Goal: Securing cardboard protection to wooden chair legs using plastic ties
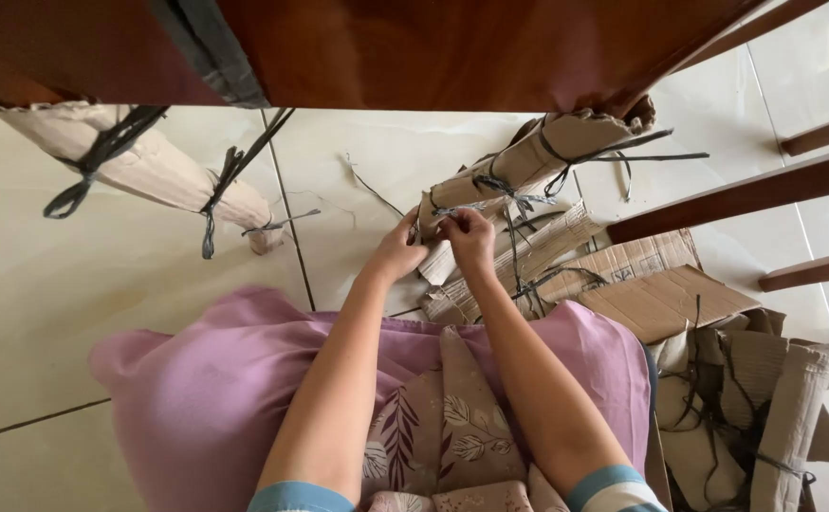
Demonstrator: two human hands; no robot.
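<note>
A table leg wrapped in brown cardboard (528,161) slants down from the dark wooden table top (414,47) at the upper middle, tied round with grey string (505,190). My left hand (398,248) pinches the string at the lower end of this wrapping. My right hand (469,237) pinches the same string right beside it. Both hands work at a knot near the foot of the leg. My forearms reach out over a purple cloth (206,389) on my lap.
A second cardboard-wrapped leg (149,166) with dark ties stands at the left. Loose cardboard pieces (661,299) and rolled cardboard with string (775,417) lie on the pale tiled floor (45,313) at right. Wooden chair rails (756,194) cross the upper right.
</note>
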